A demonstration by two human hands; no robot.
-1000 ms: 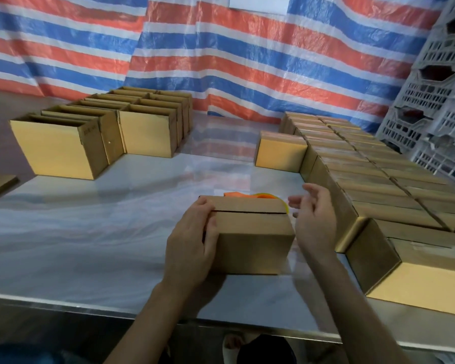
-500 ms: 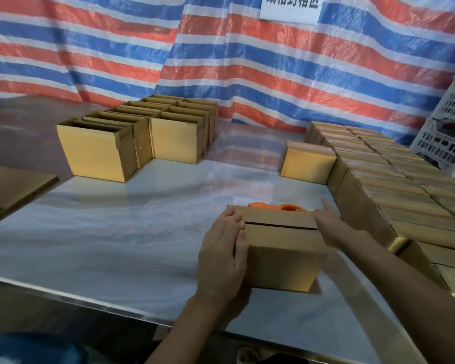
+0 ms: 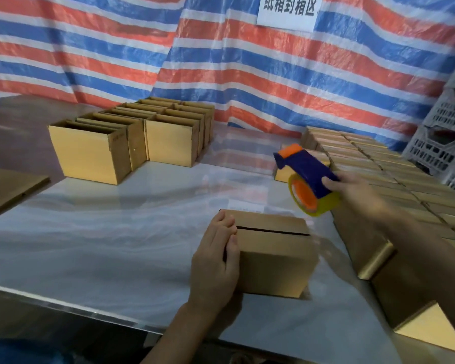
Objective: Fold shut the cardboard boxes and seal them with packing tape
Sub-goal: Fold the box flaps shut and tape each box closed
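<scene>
A small cardboard box (image 3: 276,256) sits near the table's front edge, its top flaps folded down with a dark seam between them. My left hand (image 3: 216,261) holds the box's left end, fingers over the top edge and thumb on the front face. My right hand (image 3: 352,190) grips a tape dispenser (image 3: 306,179), blue and orange with a yellowish tape roll, in the air above and to the right of the box.
Open-topped boxes (image 3: 132,145) stand in rows at the back left. Closed boxes (image 3: 394,195) fill the right side of the shiny table (image 3: 116,232). Flat cardboard (image 3: 8,187) lies at the left edge. White plastic crates (image 3: 447,143) stack at far right before a striped tarp.
My right hand reached behind the box, took the tape dispenser and lifted it up to the right. My left hand stayed on the box. The view shifted upward.
</scene>
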